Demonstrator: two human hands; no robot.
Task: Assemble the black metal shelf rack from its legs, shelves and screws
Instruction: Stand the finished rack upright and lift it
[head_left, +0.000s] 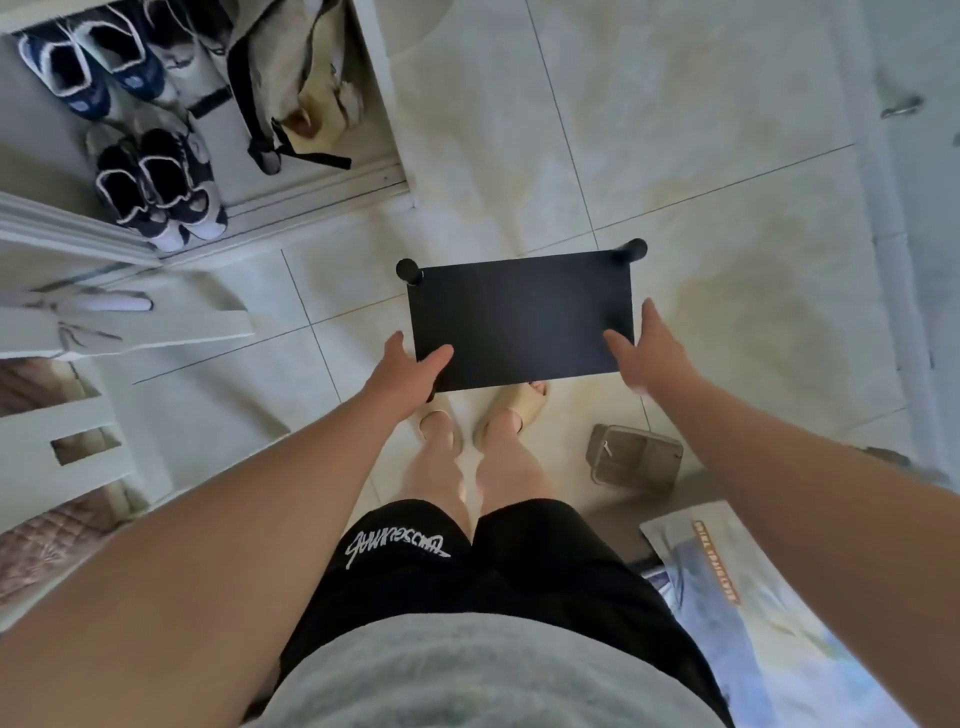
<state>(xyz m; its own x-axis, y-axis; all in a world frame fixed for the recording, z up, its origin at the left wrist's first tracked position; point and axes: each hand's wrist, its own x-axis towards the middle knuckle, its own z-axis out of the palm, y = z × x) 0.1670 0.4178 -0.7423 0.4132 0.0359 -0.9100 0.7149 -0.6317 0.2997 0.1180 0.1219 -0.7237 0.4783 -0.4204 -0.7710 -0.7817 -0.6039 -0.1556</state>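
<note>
One shelf (519, 317), two legs (408, 270) (tops only), two hands (410, 369), two slippers (441, 431).

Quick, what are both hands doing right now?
Left hand: holding the rack, thumb on top.
Right hand: holding the rack too.

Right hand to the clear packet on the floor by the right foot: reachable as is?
Probably not as things stand. The right hand grips the right edge of the rack, and the left hand grips the other side. Nothing covers the packet, but the hand would have to let go and reach down to the floor.
</note>
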